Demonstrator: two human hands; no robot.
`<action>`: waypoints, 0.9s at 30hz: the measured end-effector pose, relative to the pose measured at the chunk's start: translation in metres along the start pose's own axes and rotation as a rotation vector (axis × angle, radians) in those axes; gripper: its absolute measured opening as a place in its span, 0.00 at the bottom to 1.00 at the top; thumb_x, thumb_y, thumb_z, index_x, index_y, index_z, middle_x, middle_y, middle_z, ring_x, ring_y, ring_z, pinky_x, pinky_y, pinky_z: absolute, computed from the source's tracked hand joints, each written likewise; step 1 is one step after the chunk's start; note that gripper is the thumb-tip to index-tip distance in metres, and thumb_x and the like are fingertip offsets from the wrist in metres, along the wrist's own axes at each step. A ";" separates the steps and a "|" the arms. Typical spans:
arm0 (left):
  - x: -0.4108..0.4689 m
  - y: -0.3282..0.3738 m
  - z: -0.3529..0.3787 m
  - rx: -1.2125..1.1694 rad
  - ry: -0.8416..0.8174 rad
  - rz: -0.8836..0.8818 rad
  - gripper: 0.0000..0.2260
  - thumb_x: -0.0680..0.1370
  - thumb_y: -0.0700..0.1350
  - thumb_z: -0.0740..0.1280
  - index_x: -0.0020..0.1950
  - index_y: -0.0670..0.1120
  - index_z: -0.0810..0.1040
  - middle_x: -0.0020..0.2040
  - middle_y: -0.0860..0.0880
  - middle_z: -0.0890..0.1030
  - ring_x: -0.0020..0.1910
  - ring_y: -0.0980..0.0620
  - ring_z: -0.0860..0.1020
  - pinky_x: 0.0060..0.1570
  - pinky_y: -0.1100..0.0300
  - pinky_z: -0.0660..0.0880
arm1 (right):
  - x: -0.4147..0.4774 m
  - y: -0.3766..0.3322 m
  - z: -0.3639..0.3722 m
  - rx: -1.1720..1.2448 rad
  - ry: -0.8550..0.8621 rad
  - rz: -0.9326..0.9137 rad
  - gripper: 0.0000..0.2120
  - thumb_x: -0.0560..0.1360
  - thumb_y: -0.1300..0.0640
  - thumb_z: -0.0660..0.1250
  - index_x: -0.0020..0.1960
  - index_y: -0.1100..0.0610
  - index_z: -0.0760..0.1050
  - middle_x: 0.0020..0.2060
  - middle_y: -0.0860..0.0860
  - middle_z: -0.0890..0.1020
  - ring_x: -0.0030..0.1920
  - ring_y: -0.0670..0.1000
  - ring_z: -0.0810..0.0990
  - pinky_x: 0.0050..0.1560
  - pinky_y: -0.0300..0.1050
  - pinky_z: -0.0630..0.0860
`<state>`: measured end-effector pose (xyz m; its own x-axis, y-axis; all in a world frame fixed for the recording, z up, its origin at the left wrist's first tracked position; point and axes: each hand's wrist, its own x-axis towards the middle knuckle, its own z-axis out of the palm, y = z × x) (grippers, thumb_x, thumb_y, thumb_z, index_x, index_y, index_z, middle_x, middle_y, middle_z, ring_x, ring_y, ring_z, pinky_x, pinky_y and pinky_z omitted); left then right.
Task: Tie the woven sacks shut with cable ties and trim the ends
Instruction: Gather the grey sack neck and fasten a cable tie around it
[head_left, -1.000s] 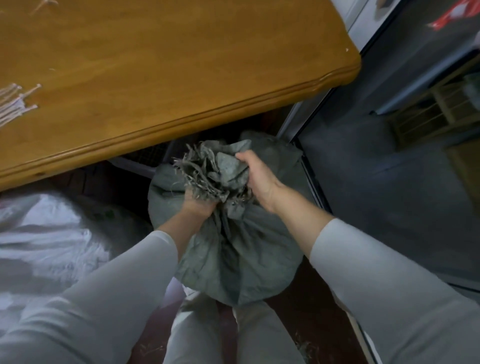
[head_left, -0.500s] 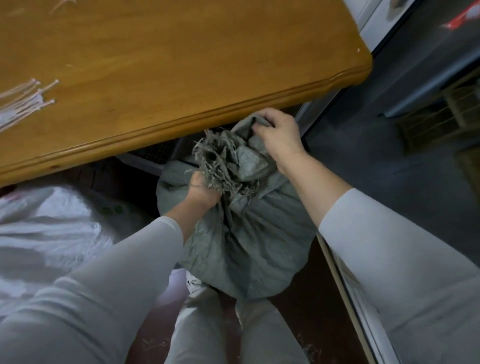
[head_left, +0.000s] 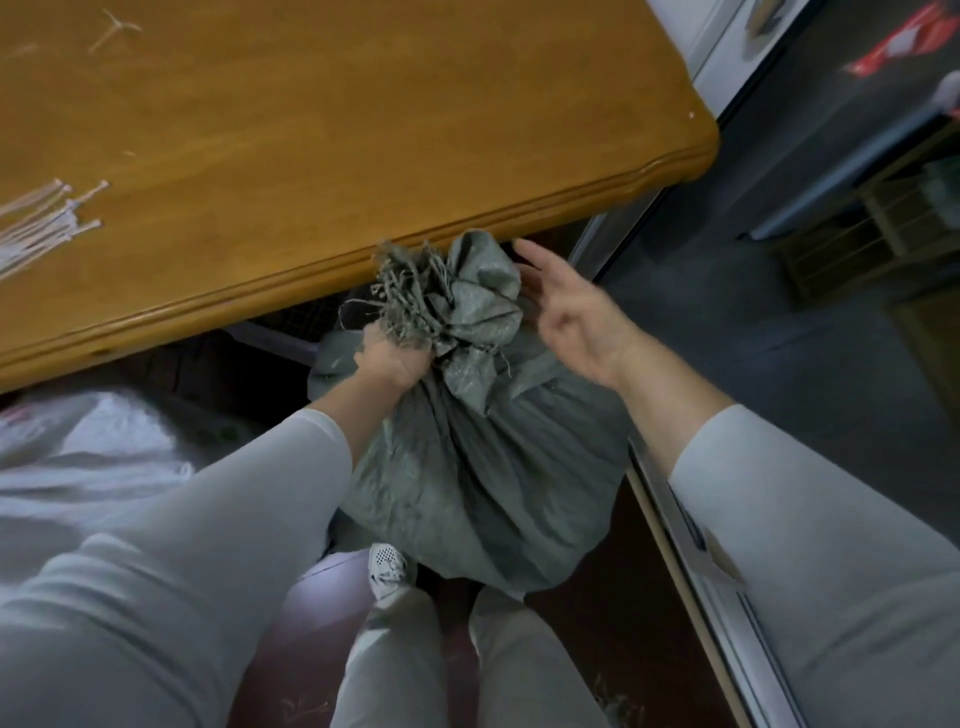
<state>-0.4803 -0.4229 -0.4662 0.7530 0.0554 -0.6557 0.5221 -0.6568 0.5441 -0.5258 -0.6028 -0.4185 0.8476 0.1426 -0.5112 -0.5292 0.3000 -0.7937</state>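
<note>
A: Where is the grey-green woven sack (head_left: 483, 467) sitting?

B: It is standing on the floor (head_left: 597, 649) just in front of the person's legs (head_left: 395, 665), with its gathered top reaching up to the near edge of the wooden bench (head_left: 363, 130).

A: What is the left hand (head_left: 392, 358) doing?

B: It is gripping the bunched neck of the sack. It is curling round the fabric just below the frayed ends (head_left: 405, 291), which are sticking up and out above the fist.

A: And the right hand (head_left: 576, 322)?

B: It is hovering wide, palm turned toward the sack's crumpled top, with the fingers (head_left: 530, 254) spread and holding nothing. It is lying just beside the fabric; the view is not showing whether it is touching.

A: Are the cable ties (head_left: 41, 223) showing?

B: A white bundle of them is lying on the bench at the far left, well apart from both hands.

A: Anything else?

B: A white sack (head_left: 78, 467) is lying on the floor to the left, beside the left sleeve (head_left: 234, 519), and a pale shoe (head_left: 387, 566) is peeking out beneath the grey-green sack.
</note>
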 end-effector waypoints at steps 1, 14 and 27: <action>-0.002 0.004 -0.005 -0.017 0.029 0.033 0.19 0.80 0.43 0.59 0.70 0.38 0.64 0.70 0.38 0.67 0.68 0.39 0.67 0.68 0.52 0.65 | -0.002 0.011 -0.008 -0.240 0.022 0.010 0.42 0.66 0.69 0.65 0.76 0.53 0.53 0.75 0.53 0.58 0.72 0.49 0.60 0.68 0.45 0.65; -0.025 0.031 0.022 -0.546 -0.124 0.037 0.22 0.72 0.46 0.73 0.65 0.46 0.75 0.60 0.49 0.79 0.57 0.48 0.78 0.62 0.50 0.74 | 0.037 0.061 0.001 -0.698 -0.031 0.248 0.42 0.62 0.55 0.80 0.72 0.54 0.65 0.62 0.43 0.70 0.66 0.42 0.66 0.66 0.35 0.60; -0.012 0.044 0.034 -0.346 -0.625 0.113 0.44 0.65 0.48 0.78 0.76 0.52 0.57 0.71 0.49 0.69 0.67 0.49 0.70 0.65 0.50 0.70 | 0.041 0.078 -0.017 -0.091 0.669 0.150 0.24 0.70 0.56 0.72 0.65 0.58 0.72 0.62 0.54 0.78 0.61 0.53 0.77 0.63 0.44 0.73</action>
<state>-0.4803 -0.4783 -0.4519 0.4940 -0.5067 -0.7065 0.6294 -0.3522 0.6927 -0.5331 -0.5900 -0.5066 0.5735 -0.4450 -0.6877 -0.6649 0.2376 -0.7082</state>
